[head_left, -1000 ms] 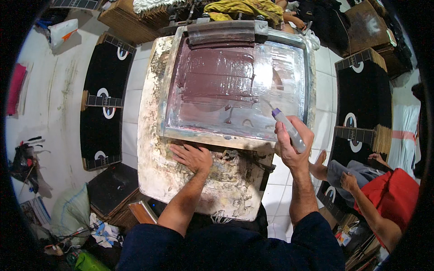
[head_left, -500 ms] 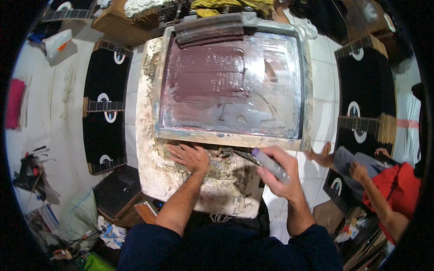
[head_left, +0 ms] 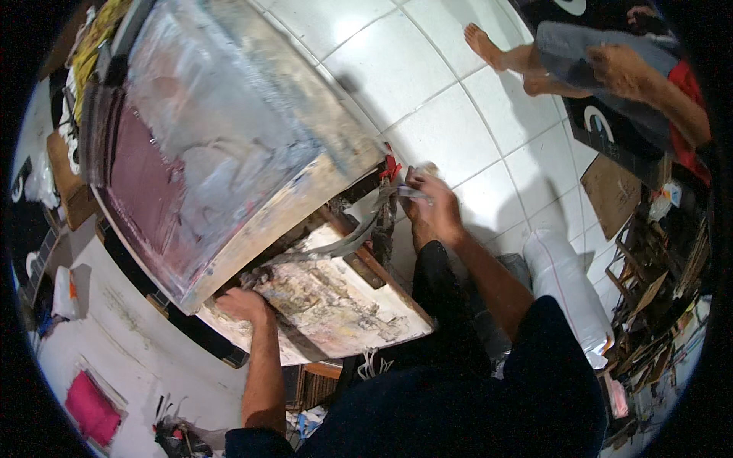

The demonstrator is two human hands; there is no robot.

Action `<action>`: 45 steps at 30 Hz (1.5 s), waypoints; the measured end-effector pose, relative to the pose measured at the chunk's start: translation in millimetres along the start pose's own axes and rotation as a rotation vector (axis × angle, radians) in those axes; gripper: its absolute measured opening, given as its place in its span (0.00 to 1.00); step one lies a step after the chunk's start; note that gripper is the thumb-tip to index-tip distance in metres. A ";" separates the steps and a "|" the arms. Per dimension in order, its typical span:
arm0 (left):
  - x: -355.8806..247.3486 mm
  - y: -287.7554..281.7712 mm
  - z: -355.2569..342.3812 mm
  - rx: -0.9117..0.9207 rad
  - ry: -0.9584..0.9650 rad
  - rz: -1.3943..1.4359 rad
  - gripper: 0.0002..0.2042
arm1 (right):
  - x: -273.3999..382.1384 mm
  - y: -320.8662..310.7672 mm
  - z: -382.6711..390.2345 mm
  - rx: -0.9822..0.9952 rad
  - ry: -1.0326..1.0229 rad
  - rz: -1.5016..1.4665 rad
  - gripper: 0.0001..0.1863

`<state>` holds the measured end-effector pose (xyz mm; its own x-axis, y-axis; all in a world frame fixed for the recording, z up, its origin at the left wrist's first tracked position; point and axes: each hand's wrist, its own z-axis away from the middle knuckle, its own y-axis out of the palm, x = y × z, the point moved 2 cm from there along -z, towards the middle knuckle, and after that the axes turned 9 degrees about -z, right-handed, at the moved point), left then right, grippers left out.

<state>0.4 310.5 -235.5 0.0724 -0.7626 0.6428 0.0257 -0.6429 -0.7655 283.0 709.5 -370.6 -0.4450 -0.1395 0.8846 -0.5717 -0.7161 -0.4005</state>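
Observation:
A wooden-framed printing screen point(head_left: 309, 174), smeared with maroon ink point(head_left: 145, 183), stands slightly raised over a paint-stained table board point(head_left: 336, 301). My left hand point(head_left: 243, 305) lies on the board beside the frame's near left corner, fingers loosely stretched, their tips partly hidden near the frame edge. Off the board's right side, my right hand point(head_left: 439, 206) is closed round a small grey object point(head_left: 414, 195) with a purplish part, blurred, its kind unclear. Next to it hang a grey strap point(head_left: 359, 237) and a red scrap point(head_left: 390, 168). A squeegee point(head_left: 99, 141) rests at the screen's far left side.
A seated person point(head_left: 611, 72) is at the upper right, with bare feet on the tiled floor point(head_left: 466, 114). A white sack point(head_left: 565, 282) and scattered wooden pieces point(head_left: 657, 282) stand at the right. Black panels with white rings line the left.
My view has swung to the right, so the screen now appears tilted at the left. My right hand has moved off beyond the board's right side with the grey object.

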 end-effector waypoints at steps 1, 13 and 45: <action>4.6 5.0 -1.3 -0.003 -0.046 0.217 0.14 | -22.9 21.3 -1.4 0.064 0.046 -0.101 0.15; 3.8 -5.9 1.8 -0.062 -0.051 1.185 0.20 | -152.2 256.1 -25.7 0.601 -0.343 0.464 0.22; 56.1 -41.8 -70.1 0.740 -0.804 2.599 0.44 | 282.3 65.0 25.1 0.212 -0.576 0.291 0.24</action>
<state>-66.5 289.5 -165.5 0.5050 0.5673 -0.6505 -0.4800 0.8110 0.3346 137.5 606.5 -140.9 -0.0884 -0.6466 0.7577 -0.3103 -0.7049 -0.6378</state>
